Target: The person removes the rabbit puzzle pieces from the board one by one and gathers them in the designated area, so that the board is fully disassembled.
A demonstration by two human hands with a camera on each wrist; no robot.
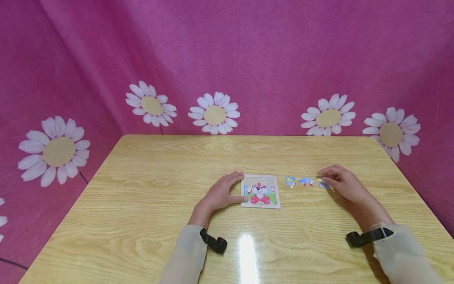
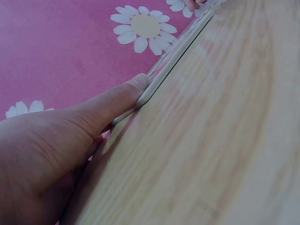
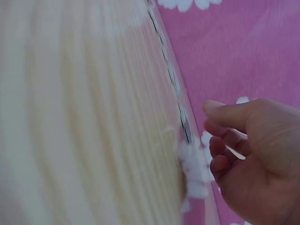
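Left fingers (image 1: 233, 178) spread against the puzzle tray (image 1: 278, 199); parted, empty right fingers (image 1: 336, 169) partly hide one piece (image 1: 323, 185) near two others (image 1: 306, 181).

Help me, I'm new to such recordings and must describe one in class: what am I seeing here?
No machine here: just a person's bare left hand and right hand. The wide picture comes from a head camera; the other two from cameras on the wrists. On the wooden table lie a framed puzzle showing a red-and-white animal and, to its right, loose pieces. The left hand touches the puzzle's left side; the right hand is at the rightmost piece, though whether it touches is unclear. Neither visibly lifts anything.
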